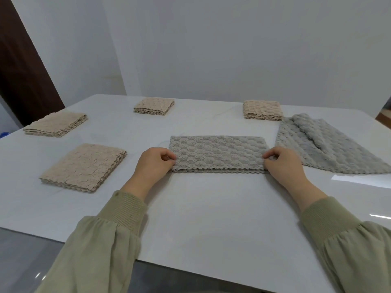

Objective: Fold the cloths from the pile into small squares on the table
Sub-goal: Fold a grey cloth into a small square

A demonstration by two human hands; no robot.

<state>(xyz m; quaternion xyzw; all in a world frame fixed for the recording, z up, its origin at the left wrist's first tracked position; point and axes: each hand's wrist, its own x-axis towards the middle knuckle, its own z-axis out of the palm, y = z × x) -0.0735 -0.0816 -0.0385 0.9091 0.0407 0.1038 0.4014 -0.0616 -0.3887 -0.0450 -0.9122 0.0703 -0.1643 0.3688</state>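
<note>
A grey textured cloth (218, 152) lies in front of me on the white table (201, 208), folded into a long rectangle. My left hand (153, 163) pinches its near left corner. My right hand (282, 163) pinches its near right corner. To the right lies a loose grey cloth (330, 146), unfolded and rumpled. Several beige cloths sit folded into squares: one at the near left (84, 167), one at the far left (56, 124), one at the back middle (154, 105), one at the back right (262, 109).
A pale wall stands behind the table. A dark brown door (21, 66) is at the far left. The table's near edge runs diagonally across the lower left, with grey floor (25, 261) below it.
</note>
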